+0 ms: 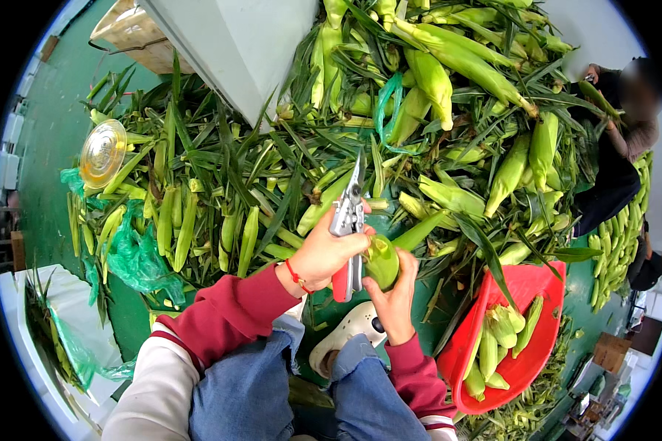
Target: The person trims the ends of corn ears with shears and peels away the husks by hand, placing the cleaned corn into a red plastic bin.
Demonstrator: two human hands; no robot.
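My left hand point(328, 245), with a red cord at its wrist, grips a pair of pruning shears point(346, 219). Their blades point away from me, and a red-covered handle hangs below the fist. Beside it, my right hand point(396, 292) holds a green ear of corn in its husk point(382, 265), its cut-looking end turned up near the left fingers. The fingers of both hands nearly meet around the ear. Just beyond them lie loose husks and leaves point(287, 160) and unhusked ears point(463, 60) in a heap.
At my right stands a red plastic scoop-shaped bin point(452, 358) holding several trimmed ears point(491, 342). A clear round lid point(103, 154) and green plastic bags point(140, 256) lie at left. A grey panel point(243, 49) rises ahead. Another person point(612, 149) sits at far right, holding corn.
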